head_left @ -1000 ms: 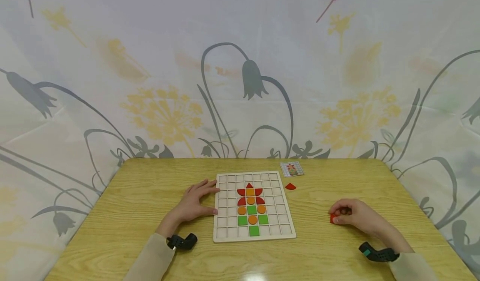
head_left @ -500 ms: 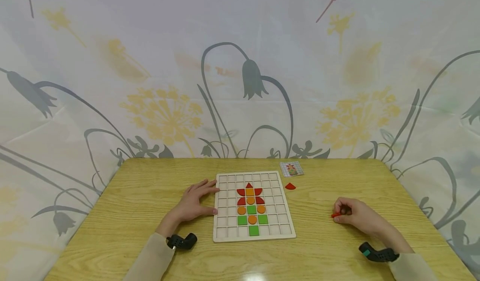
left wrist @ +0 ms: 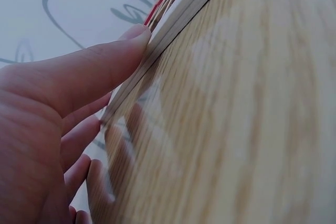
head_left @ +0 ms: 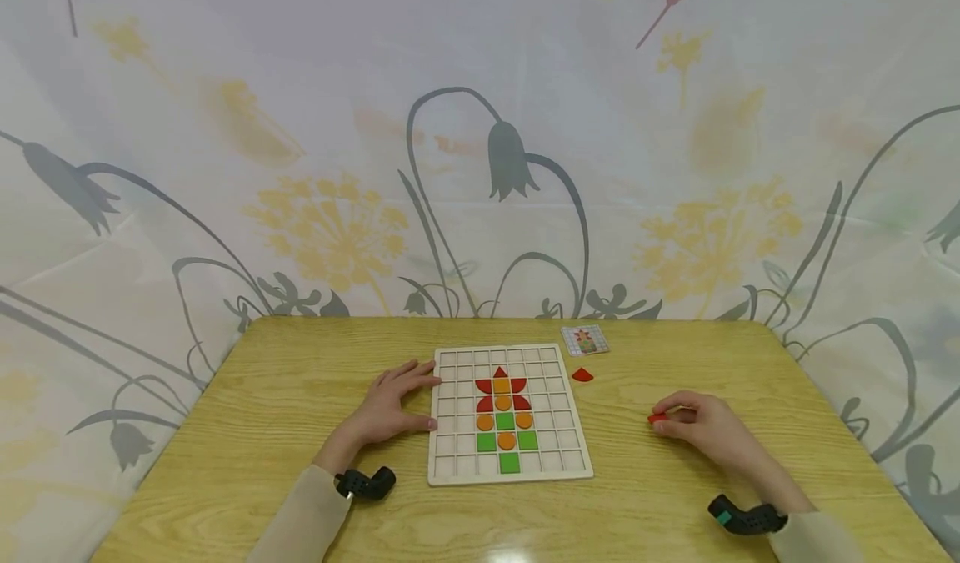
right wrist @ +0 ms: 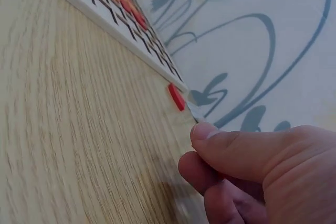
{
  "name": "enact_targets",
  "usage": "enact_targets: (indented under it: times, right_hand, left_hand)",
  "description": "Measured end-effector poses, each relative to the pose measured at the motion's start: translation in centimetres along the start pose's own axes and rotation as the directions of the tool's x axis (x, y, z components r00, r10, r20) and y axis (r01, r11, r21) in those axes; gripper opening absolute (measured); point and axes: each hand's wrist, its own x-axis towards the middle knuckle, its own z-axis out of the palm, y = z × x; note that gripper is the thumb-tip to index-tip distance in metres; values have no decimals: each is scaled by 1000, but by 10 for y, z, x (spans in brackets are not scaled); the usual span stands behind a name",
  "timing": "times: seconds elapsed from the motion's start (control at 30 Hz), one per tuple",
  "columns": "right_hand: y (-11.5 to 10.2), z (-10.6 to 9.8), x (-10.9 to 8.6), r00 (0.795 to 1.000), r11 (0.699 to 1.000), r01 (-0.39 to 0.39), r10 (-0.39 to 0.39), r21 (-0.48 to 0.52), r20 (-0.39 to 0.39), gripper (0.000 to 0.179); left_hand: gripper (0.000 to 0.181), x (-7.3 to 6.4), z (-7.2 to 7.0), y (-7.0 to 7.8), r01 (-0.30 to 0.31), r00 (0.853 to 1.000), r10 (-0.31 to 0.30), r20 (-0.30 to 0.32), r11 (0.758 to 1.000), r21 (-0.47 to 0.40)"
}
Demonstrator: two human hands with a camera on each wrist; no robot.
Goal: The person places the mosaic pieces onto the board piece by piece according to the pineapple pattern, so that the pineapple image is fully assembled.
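Note:
A white gridded board [head_left: 551,442] lies on the table, with red, orange and green pieces forming a flower-like pattern in its cells. My left hand [head_left: 386,404] rests at the board's left side, its fingers spread and its thumb touching the edge, as the left wrist view also shows. Off to the right, my right hand [head_left: 705,425] pinches a small red piece [head_left: 657,418] between thumb and fingers; its full shape is hidden. Between board and right hand, a red quarter-circle piece [head_left: 582,374] lies loose near the board's upper right corner.
A small picture card [head_left: 585,340] with a gridded flower design lies behind the loose red piece. The wooden table [head_left: 300,346] ends at the back against a flower-printed cloth [head_left: 465,238].
My right hand has turned the red piece in its fingers and shifted slightly left toward the board. The left hand stays at the board's edge.

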Motion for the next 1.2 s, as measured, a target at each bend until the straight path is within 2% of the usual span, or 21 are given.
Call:
enact_targets:
  times: [0.2, 0.43, 0.67, 0.87, 1.07, 1.2]
  right_hand:
    - [-16, 18, 5, 993, 993, 112, -114, -46, -31, 17]
    - [-37, 45, 11, 977, 978, 208, -209, -33, -43, 7]
    - [-51, 76, 19, 964, 963, 252, -258, 93, 62, 10]
    - [-60, 99, 23, 945, 950, 293, -305, 110, 119, 11]
    - [-65, 115, 27, 917, 929, 334, -360, 161, 171, 8]
    - [-66, 121, 29, 912, 931, 325, -355, 167, 203, 9]
  left_hand:
    - [66, 0, -1, 0, 4, 1000, -4, 6, 1000, 3]
    - [66, 0, -1, 1, 6, 1000, -6, 11, 1000, 5]
    - [66, 0, -1, 0, 13, 1000, -13, 13, 1000, 6]
    - [66, 0, -1, 1, 6, 1000, -6, 13, 1000, 0]
    - [64, 0, 0, 0, -8, 1000, 8, 0, 1000, -2]
    - [64, 0, 0, 1, -8, 1000, 8, -3, 1000, -12]
